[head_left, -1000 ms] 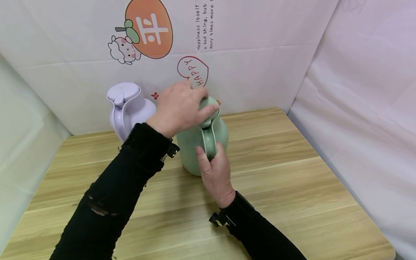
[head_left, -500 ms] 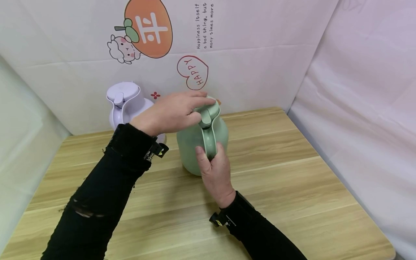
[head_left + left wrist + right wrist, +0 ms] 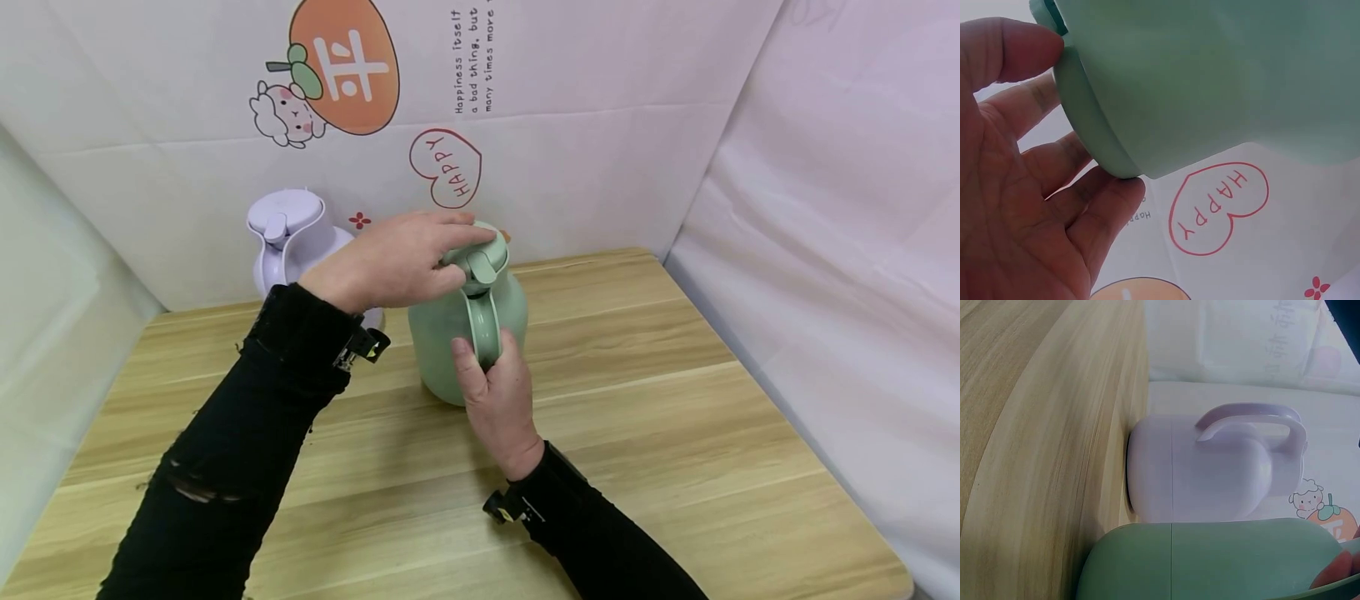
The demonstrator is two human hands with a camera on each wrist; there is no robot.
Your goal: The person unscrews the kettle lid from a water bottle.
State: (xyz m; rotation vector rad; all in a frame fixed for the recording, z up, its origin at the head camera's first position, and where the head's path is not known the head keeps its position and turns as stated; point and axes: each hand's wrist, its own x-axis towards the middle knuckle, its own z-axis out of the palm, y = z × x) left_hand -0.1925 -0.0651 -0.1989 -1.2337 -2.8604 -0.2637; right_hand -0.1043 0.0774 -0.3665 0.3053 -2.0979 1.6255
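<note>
A green thermos jug (image 3: 438,354) stands upright on the wooden table, its handle turned toward me. My right hand (image 3: 504,408) grips the lower part of that handle; in the right wrist view only some fingertips (image 3: 1334,572) show at the edge. Over the top, my left hand (image 3: 390,260) holds the jug's round lid (image 3: 493,248), which has a small lever (image 3: 482,268). The left wrist view shows the thumb (image 3: 1032,50) and fingers spread around the lid's rim. Left of the green jug is a lilac thermos jug (image 3: 288,212), partly hidden behind my left hand.
The wooden table (image 3: 637,375) reaches back to a white printed cloth (image 3: 600,167) just behind both jugs. White cloth (image 3: 840,250) also hangs along the right side, and more on the left. The table's right edge slants toward me.
My left hand shifted left and down on the lid, its fingers changing position. Since half a second ago the lid's lever has turned slightly to the right. My right hand stays on the handle.
</note>
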